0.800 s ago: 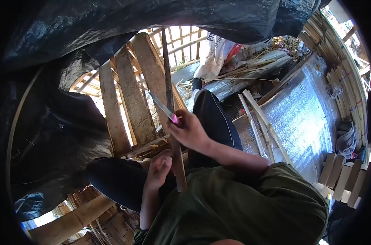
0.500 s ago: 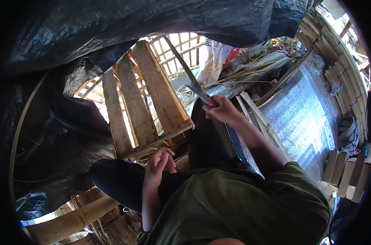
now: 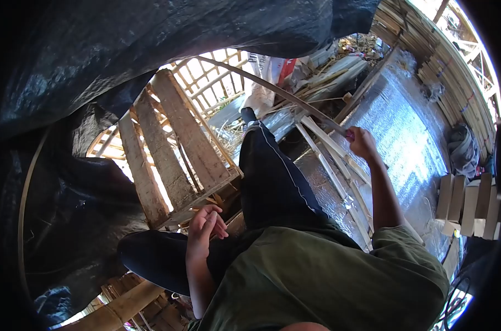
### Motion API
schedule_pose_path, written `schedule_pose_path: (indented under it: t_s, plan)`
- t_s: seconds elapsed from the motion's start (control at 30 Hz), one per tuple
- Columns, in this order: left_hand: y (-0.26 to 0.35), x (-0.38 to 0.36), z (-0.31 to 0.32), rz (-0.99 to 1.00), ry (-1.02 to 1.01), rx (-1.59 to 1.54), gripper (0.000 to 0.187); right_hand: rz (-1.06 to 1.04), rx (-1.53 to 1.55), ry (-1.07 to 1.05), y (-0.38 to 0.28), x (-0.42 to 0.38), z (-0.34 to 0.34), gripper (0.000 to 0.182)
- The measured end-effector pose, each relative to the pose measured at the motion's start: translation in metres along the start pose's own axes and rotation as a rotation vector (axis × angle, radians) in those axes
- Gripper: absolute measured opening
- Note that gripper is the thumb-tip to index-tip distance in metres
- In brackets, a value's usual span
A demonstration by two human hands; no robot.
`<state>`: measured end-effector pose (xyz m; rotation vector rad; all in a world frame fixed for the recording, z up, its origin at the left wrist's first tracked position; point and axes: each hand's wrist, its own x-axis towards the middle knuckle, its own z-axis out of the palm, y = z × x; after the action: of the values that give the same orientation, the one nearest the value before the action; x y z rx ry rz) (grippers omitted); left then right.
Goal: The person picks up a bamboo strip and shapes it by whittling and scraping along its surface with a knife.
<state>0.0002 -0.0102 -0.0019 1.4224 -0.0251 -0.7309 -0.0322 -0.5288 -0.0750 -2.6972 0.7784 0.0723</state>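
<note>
Rightward of centre, the right hand [image 3: 362, 144] grips a pink-handled knife [image 3: 350, 135]; beside it, a long strip [image 3: 272, 87] slants toward the upper left, farther from the empty, loosely curled left hand [image 3: 206, 223].

A dark tarpaulin [image 3: 206, 27] is draped across the top of view; a silvery sheet [image 3: 394, 118] is flanked by long slats [image 3: 454, 91] and grey cloth [image 3: 462, 149].

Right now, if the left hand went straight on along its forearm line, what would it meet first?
Likely the slatted wooden crate, near edge first, just ahead of the left hand in view; depth is unclear.
</note>
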Motion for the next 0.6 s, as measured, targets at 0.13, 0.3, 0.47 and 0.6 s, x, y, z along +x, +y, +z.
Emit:
schedule_pose_path:
  t_s: [0.13, 0.3, 0.47, 0.6]
  plan:
    - [-0.004, 0.003, -0.003, -0.095, 0.108, 0.001, 0.033, 0.054, -0.059, 0.04, 0.069, -0.003, -0.003, 0.012]
    - [0.003, 0.005, 0.0, -0.166, 0.188, 0.106, 0.03, 0.232, -0.184, 0.123, 0.114, -0.015, 0.008, 0.018]
    - [0.015, 0.009, -0.002, -0.172, 0.159, 0.094, 0.028, 0.301, -0.084, 0.031, 0.111, -0.024, 0.005, 0.037]
    - [0.021, 0.016, 0.002, -0.2, 0.188, 0.122, 0.028, 0.241, -0.109, 0.075, 0.113, -0.024, 0.014, 0.032]
